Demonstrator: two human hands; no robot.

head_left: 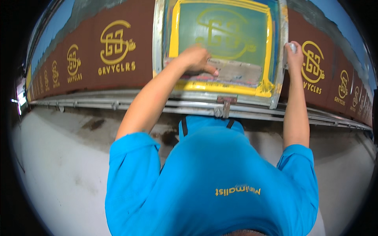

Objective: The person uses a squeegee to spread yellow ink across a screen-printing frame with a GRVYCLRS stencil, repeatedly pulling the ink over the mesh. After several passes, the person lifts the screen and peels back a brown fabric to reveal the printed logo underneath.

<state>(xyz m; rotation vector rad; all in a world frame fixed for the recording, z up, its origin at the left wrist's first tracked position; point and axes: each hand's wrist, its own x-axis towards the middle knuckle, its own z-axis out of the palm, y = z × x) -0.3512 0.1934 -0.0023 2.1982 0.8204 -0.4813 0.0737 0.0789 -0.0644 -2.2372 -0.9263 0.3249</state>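
Note:
A printing screen (224, 21) with green mesh, yellow tape round its inner edge and a metal frame lies across the bench in front of me. A pale emblem shows in its mesh. My left hand (195, 59) is closed over the left part of a wooden squeegee (240, 71), which rests near the screen's front edge; the thumb lies along its near side. At the frame's right side, my right hand (294, 59) is closed round a pale, rounded knob (291, 47). The hand partly hides that knob.
Brown fabric (86, 59) with rows of yellow printed emblems stretches along the bench to both sides. A metal rail (134, 103) runs along the near edge, with a metal clamp (226, 106) below the screen. Pale floor (63, 149) with dark stains lies underneath.

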